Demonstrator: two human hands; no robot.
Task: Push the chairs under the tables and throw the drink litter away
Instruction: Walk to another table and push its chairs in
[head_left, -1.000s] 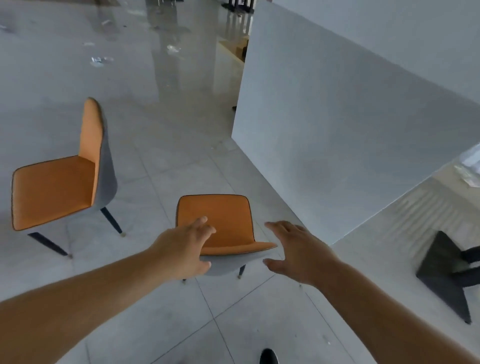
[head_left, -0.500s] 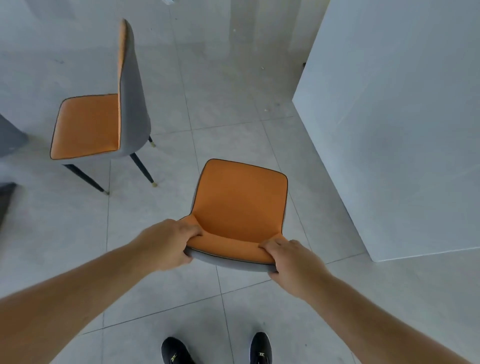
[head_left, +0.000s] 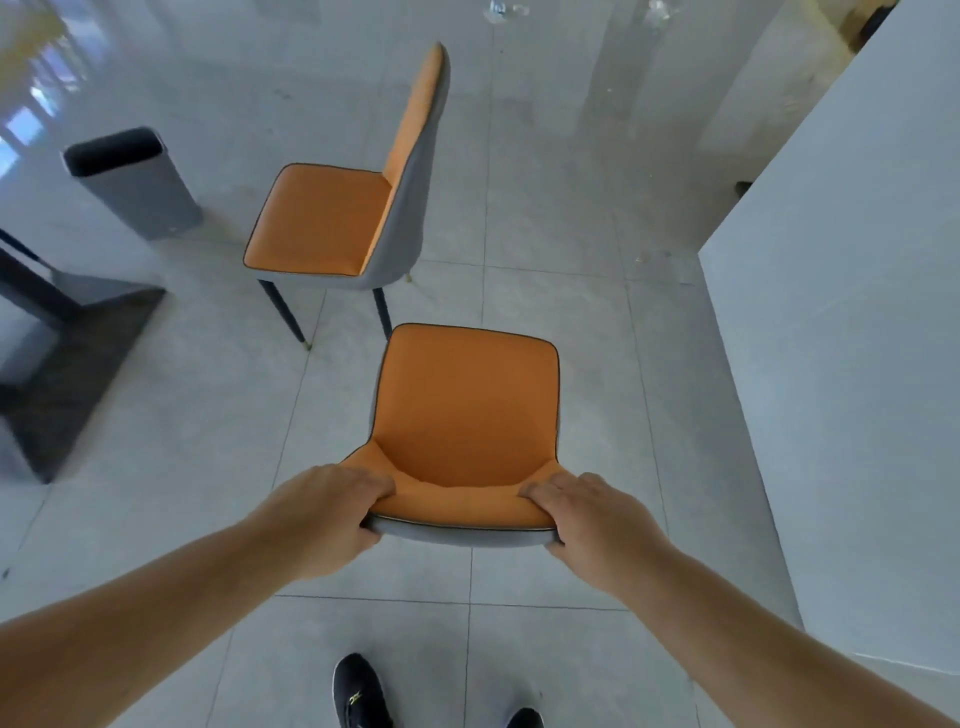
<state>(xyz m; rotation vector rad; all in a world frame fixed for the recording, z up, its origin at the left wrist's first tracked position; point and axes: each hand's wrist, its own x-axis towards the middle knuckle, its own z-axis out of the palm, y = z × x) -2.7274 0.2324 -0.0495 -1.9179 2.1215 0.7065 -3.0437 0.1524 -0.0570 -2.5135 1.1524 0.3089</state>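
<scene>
An orange chair with a grey back shell (head_left: 467, 410) stands on the tiled floor right in front of me. My left hand (head_left: 322, 514) grips the left end of its backrest top and my right hand (head_left: 592, 514) grips the right end. A second orange chair (head_left: 332, 218) stands farther off to the left, its seat facing left. A white table (head_left: 852, 332) fills the right side, its edge running beside the near chair. Small bits of clear litter (head_left: 501, 10) lie on the floor at the far top.
A grey bin with a dark opening (head_left: 130, 182) stands at the far left. A dark table base (head_left: 62, 353) sits on the floor at the left edge. My black shoes (head_left: 358, 691) show at the bottom.
My hands reached the near chair's backrest and closed on it. My view has swung left and down, bringing the grey bin and dark table base into sight.
</scene>
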